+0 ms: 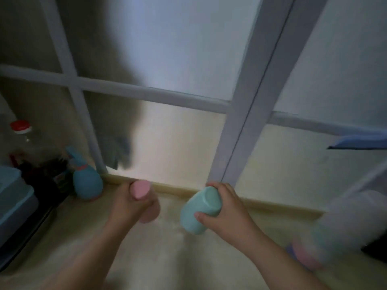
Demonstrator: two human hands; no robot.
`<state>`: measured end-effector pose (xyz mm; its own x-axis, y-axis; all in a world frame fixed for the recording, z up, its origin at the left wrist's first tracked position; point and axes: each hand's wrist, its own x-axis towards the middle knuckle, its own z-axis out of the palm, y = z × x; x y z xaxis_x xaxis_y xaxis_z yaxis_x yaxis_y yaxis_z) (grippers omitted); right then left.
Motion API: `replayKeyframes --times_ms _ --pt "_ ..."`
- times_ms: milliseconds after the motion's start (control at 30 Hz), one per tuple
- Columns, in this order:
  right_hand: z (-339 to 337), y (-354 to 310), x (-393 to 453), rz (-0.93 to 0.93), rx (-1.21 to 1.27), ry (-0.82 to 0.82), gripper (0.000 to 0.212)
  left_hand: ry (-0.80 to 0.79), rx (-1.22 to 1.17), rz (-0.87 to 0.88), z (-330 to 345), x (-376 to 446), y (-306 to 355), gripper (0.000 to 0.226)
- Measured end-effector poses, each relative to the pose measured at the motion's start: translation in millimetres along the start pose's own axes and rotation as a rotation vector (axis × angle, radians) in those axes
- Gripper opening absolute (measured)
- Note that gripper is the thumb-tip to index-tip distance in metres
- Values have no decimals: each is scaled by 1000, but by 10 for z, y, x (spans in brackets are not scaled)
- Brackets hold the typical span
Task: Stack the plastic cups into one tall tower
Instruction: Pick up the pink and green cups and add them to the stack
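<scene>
My left hand is closed around a pink plastic cup, held upside down with its flat base toward the camera; my fingers hide most of its wall. My right hand grips a mint-green plastic cup, also base up and tilted left. The two cups are apart, side by side above a pale counter. At the right edge, blurred, lie more cups in pink and pale green. The frame is motion-blurred.
A frosted window with grey bars rises behind the counter. At the left stand a blue bird-shaped figure, a clear bottle with a red cap, dark items and a blue-grey box. A white blurred mass sits at right.
</scene>
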<state>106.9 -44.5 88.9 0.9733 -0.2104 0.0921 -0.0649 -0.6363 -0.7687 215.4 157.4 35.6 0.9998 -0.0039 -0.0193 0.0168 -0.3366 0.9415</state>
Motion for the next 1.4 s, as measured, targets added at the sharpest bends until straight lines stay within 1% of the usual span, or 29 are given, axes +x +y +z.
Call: replayKeyframes --times_ms 100,167,233,300,400,467,567,633,767,867,933,1000,1100,1200,1267,1400 --pt "-632 -199 -132 -25 -3 151 77 -80 -35 152 263 -76 679 57" --pt "-1120 -318 -286 -31 33 264 83 -146 -74 229 509 -214 1131 61" --pt "-1592 -410 -481 -47 61 379 80 -229 -146 279 762 -406 1564 67" --pt "-2017 -454 -681 -69 73 495 73 -326 -225 315 1008 -609 1949 67" --pt "-2521 -413 -921 -65 47 621 64 -467 -288 377 1327 -873 2357 59" --pt "-2742 -306 -1023 -50 27 660 62 -518 -309 425 1506 -1008 2531 54" --pt "-2885 -72 -1080 0 4 670 62 -539 -333 479 1704 -1135 2685 51" --pt "-2896 96 -1062 38 4 649 64 -552 -337 494 1791 -1184 2735 50" --pt "-2817 397 -940 131 -2 566 67 -556 -334 502 1905 -1230 2734 51" --pt "-2678 592 -900 215 -11 462 71 -566 -314 493 1962 -1226 2671 52" --pt "-2603 682 -905 217 25 433 72 -562 -298 489 1987 -1227 2627 50" --pt "-2585 731 -908 199 61 444 75 -554 -289 486 2001 -1238 2620 48" --pt "-2597 771 -913 216 85 433 87 -552 -280 502 2047 -1231 2693 53" --pt "-2626 781 -979 183 110 432 98 -549 -292 537 2099 -1251 2899 55" --pt "-2689 778 -1044 159 102 468 95 -546 -317 558 2138 -1297 3079 52" --pt "-2860 747 -1204 129 88 538 80 -595 -373 590 2234 -1462 3379 49"
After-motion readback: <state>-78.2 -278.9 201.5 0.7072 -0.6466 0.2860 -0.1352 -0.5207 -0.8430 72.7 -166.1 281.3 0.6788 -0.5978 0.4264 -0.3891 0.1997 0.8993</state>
